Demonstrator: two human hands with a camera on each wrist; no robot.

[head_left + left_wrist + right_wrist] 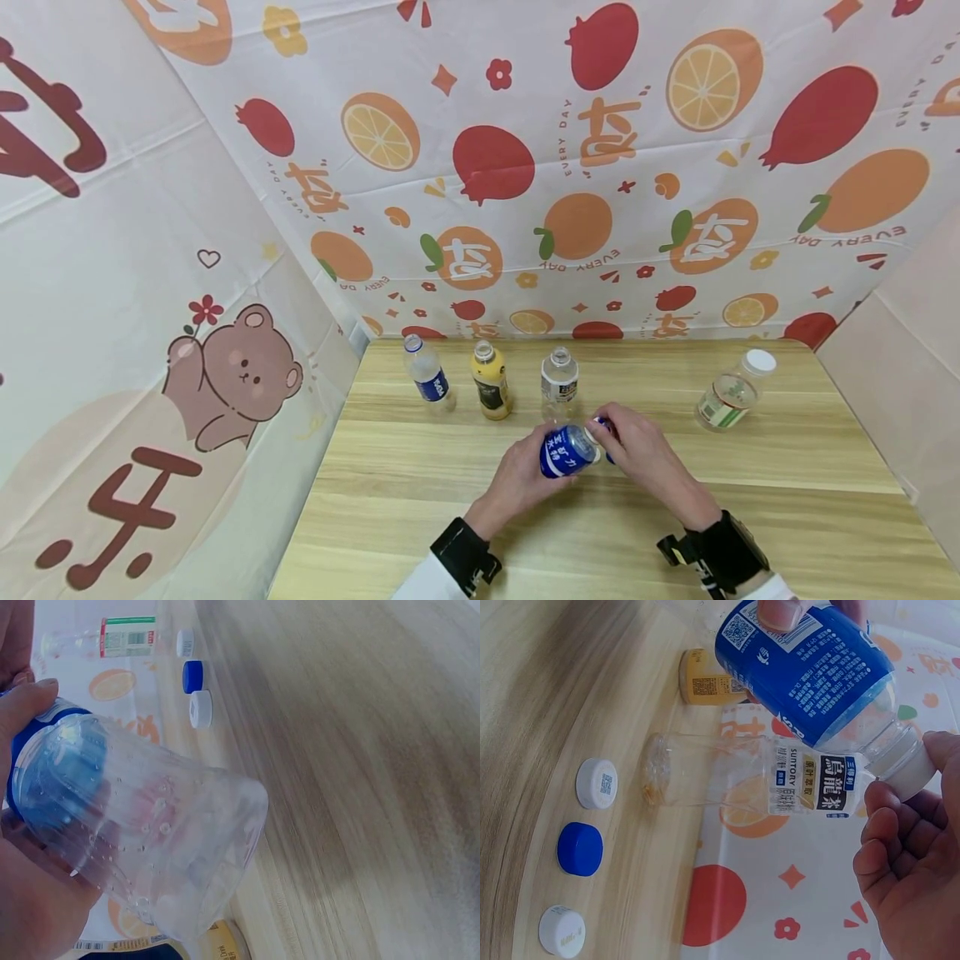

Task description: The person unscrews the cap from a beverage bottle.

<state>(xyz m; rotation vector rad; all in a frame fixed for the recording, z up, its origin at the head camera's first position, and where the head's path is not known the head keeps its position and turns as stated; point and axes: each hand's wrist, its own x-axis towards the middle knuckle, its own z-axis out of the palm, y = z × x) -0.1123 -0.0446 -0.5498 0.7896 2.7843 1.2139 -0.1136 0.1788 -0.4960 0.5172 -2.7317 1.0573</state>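
Observation:
My left hand grips a clear plastic bottle with a blue label, tilted with its neck toward my right hand. The bottle's clear lower body shows droplets inside. My right hand pinches the white cap at the bottle's mouth between thumb and fingers. Behind the held bottle stands a clear oolong tea bottle without a cap. Three loose caps lie in a row on the table: a white cap, a blue cap and another white cap.
On the wooden table, an uncapped yellow-labelled bottle and a clear bottle with a blue label stand at the back left. To the right is a white-capped clear bottle. A fruit-print cloth hangs behind the table.

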